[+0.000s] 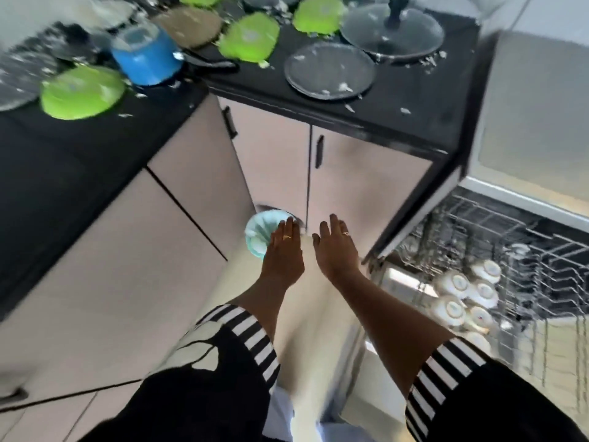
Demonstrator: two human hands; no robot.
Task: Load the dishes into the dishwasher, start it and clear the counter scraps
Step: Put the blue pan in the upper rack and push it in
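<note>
Plainly, from the head view, the left hand (pixel 283 253) and right hand (pixel 334 250) reach forward side by side, fingers straight and close together, holding nothing. Past the left fingertips sits a pale blue crumpled object (pixel 259 232), low by the beige cabinet doors (pixel 274 161); whether it is touched cannot be told. To the right, the grey wire dishwasher rack (pixel 478 224) is pulled out with white upturned cups (pixel 459 283) in it. On the black counter (pixel 398 122) lie bright green round plates (pixel 81 90), a blue pot (pixel 145 57), a dark round plate (pixel 330 71), a knobbed glass lid (pixel 390 31) and white scraps (pixel 404 110).
</note>
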